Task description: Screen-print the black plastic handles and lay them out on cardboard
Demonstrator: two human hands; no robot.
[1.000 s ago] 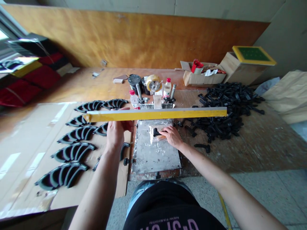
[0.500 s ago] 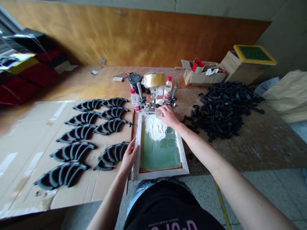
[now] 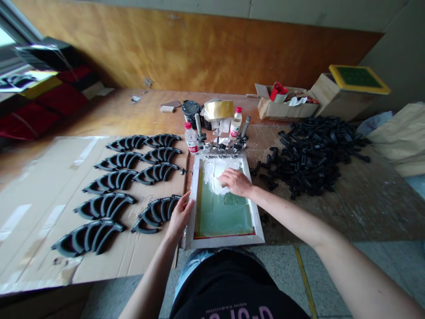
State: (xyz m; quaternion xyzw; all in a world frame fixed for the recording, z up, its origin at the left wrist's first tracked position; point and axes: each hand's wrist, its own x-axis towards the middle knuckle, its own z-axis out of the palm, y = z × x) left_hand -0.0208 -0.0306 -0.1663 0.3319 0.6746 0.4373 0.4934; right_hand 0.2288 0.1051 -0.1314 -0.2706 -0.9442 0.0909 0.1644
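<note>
A white-edged printing screen (image 3: 226, 217) with green mesh lies in front of me, its far end at a metal hinge clamp (image 3: 221, 152). Thick white ink (image 3: 212, 170) is smeared over the mesh's far part. My right hand (image 3: 235, 181) grips a small squeegee (image 3: 223, 180), mostly hidden by the fingers, over the near part of the ink. At the screen's left edge, my left hand (image 3: 182, 212) holds the frame, thumb toward the rim. Curved black plastic parts (image 3: 159, 212) sit close to that hand.
Rows of curved black parts (image 3: 108, 180) cover cardboard (image 3: 109, 261) on the left. A heap of black pieces (image 3: 312, 155) lies at right. Bottles (image 3: 235, 123), a black tub (image 3: 191, 111) and a tape roll (image 3: 218, 109) stand behind the clamp. An open carton (image 3: 285, 108) sits at the back right.
My right hand has drawn the squeegee from the screen's far end toward me, across the white ink. The left hand stays at the frame's left edge. The view has shifted slightly.
</note>
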